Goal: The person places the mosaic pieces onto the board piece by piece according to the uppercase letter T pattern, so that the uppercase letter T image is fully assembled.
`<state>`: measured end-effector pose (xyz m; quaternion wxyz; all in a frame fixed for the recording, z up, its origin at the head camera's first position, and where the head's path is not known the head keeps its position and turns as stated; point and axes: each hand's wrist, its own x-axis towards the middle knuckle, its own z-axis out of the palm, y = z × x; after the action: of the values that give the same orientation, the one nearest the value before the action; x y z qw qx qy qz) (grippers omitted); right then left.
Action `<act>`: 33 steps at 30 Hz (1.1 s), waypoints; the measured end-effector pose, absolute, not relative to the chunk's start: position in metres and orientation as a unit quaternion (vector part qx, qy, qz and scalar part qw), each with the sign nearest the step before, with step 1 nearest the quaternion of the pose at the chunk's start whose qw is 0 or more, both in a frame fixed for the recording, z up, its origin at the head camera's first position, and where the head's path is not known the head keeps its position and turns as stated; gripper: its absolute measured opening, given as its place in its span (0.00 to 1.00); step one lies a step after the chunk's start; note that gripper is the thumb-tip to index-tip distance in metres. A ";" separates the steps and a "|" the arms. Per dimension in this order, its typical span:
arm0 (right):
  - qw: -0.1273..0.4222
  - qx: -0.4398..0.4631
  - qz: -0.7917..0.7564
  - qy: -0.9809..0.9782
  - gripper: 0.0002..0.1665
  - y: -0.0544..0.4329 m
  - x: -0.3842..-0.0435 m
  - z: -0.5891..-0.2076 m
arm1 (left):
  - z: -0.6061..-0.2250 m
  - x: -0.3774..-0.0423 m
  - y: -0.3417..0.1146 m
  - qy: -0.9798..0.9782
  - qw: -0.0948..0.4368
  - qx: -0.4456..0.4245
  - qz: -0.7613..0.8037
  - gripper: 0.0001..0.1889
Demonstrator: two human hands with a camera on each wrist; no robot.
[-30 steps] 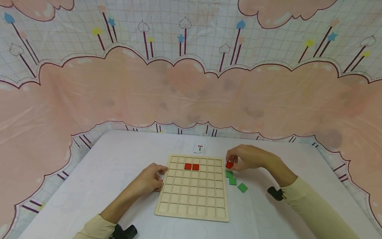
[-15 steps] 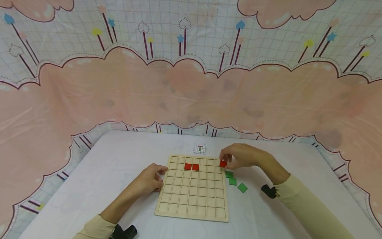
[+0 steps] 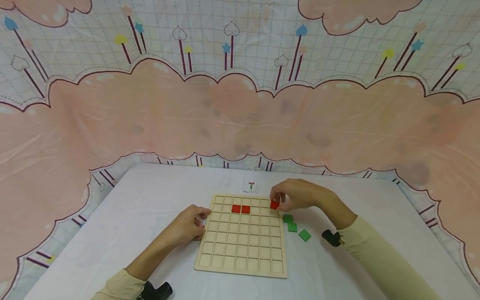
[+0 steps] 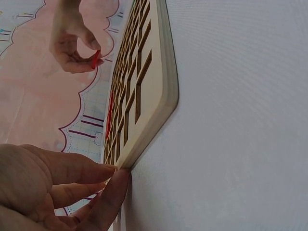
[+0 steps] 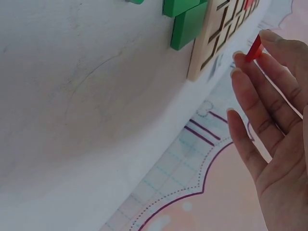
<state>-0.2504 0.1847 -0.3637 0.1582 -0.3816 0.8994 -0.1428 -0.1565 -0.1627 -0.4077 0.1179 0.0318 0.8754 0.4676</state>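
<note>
A wooden grid board [image 3: 242,239] lies on the white table, with two red square tiles [image 3: 241,208] side by side in its second row from the far edge. My left hand [image 3: 189,224] holds the board's left edge between thumb and fingers, as the left wrist view also shows. Over the board's far right corner, my right hand [image 3: 296,195] pinches another red tile [image 3: 274,205] between thumb and fingertips. In the right wrist view that tile [image 5: 254,48] is seen edge-on, raised above the board [image 5: 204,53].
Three green square tiles [image 3: 292,227] lie right of the board, two of them close to its edge. A small printed grid card [image 3: 251,186] lies beyond the far edge. A patterned cloth backdrop [image 3: 240,116] stands behind the table.
My right hand has moved left with the red tile, from beside the board to over its far right corner. The left hand and the board have stayed in place.
</note>
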 end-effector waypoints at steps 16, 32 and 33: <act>0.153 -0.406 -0.134 0.891 0.15 0.168 -0.256 -0.367 | -0.409 -0.157 -0.162 0.874 0.119 0.025 0.471 0.31; 0.150 -0.425 -0.131 0.883 0.14 0.152 -0.258 -0.369 | -0.409 -0.156 -0.163 0.875 0.120 0.023 0.469 0.30; 0.151 -0.425 -0.130 0.883 0.14 0.151 -0.258 -0.370 | -0.409 -0.156 -0.163 0.875 0.120 0.024 0.469 0.30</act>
<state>-0.2581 0.1514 -0.3696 0.1509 -0.4245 0.8832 -0.1301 -0.1563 -0.1627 -0.4088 0.1196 0.0238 0.8748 0.4689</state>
